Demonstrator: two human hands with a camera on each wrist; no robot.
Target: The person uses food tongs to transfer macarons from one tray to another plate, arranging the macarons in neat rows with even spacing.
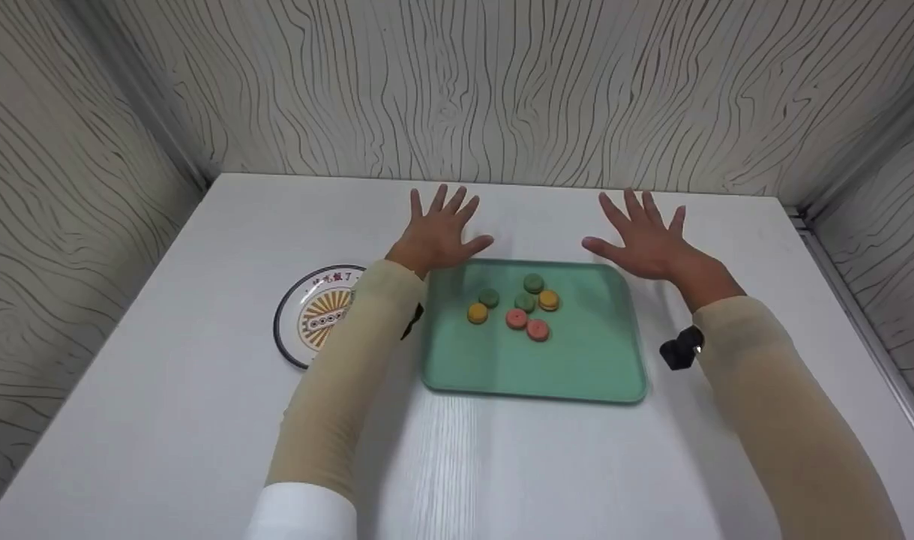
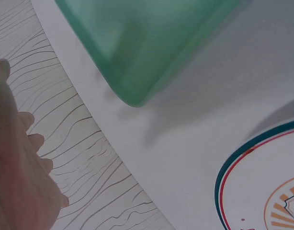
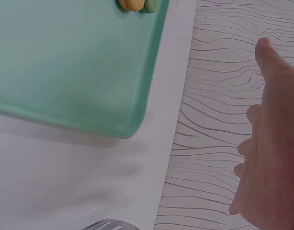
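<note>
Remotely, I see left hand [image 1: 436,238] and right hand [image 1: 646,244] splayed wide, empty, at ten and two o'clock of the tray [image 1: 494,367], pink macarons [image 1: 538,331] showing only in the head view.

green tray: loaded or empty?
Loaded. The head view shows seven macarons on the tray: three green, two yellow, two pink.
</note>
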